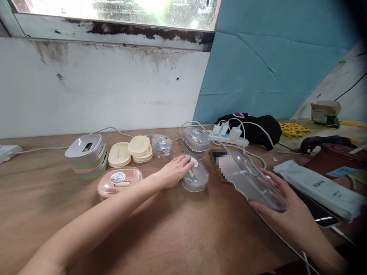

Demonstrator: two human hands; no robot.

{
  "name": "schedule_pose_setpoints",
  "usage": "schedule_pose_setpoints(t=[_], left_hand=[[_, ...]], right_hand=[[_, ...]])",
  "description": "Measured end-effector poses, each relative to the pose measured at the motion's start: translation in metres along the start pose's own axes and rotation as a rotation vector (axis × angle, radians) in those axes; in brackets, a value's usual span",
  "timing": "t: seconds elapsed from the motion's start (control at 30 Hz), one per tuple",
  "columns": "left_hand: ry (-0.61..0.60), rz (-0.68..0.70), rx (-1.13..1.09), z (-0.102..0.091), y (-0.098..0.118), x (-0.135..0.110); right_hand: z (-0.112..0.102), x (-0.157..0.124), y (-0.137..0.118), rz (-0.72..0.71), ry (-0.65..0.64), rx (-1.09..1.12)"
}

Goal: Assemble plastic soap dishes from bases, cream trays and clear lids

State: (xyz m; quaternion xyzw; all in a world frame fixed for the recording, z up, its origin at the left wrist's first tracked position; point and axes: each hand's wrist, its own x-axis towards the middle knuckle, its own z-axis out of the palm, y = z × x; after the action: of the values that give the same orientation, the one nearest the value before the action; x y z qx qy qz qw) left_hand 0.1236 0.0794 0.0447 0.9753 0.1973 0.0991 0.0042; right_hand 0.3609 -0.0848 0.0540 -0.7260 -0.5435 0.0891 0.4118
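Two hands and a clear cover

The right hand (282,202) was curled round one end of a clear cover (255,184), above the brown table (183,236). The left hand (175,170) lay loosely open on a grey box (197,184), gripping nothing. The cover looked light, thin and stiff, maybe slippery and easy to crack, so its sides seemed best to hold

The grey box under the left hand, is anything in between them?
Nothing visible stands between them: the left hand has its fingers over the top of the grey box, right by its round sticker.
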Motion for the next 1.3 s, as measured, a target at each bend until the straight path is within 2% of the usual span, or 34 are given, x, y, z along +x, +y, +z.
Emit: schedule_pose_setpoints(t=[0.07,0.2,0.3,0.4,0.57,0.67,0.77,0.97,1.3], left_hand=[[0.034,-0.059,-0.02,0.008,0.007,0.004],[0.094,-0.254,-0.012,0.009,0.021,0.003],[0.125,-0.343,0.012,-0.004,0.027,-0.019],[0.153,-0.382,0.051,-0.02,0.031,-0.056],[0.232,-0.383,0.059,-0.03,0.033,-0.116],[0.293,-0.367,0.039,-0.028,0.035,-0.14],[0.339,-0.349,0.028,-0.026,0.037,-0.157],[0.39,-0.346,-0.004,-0.019,0.035,-0.169],[0.379,-0.342,-0.017,-0.015,0.032,-0.17]], right_hand=[[0.009,0.009,-0.018,0.044,0.1,-0.055],[0.043,0.024,-0.048,0.007,0.099,-0.215],[0.069,0.033,-0.056,-0.049,0.078,-0.272],[0.082,0.039,-0.056,-0.119,0.046,-0.336],[0.085,0.036,-0.054,-0.138,0.04,-0.386],[0.088,0.024,-0.05,-0.218,0.088,-0.305],[0.097,0.014,-0.043,-0.226,0.103,-0.218],[0.106,0.012,-0.034,-0.247,0.141,-0.173],[0.093,0.012,-0.016,-0.293,0.271,-0.265]])
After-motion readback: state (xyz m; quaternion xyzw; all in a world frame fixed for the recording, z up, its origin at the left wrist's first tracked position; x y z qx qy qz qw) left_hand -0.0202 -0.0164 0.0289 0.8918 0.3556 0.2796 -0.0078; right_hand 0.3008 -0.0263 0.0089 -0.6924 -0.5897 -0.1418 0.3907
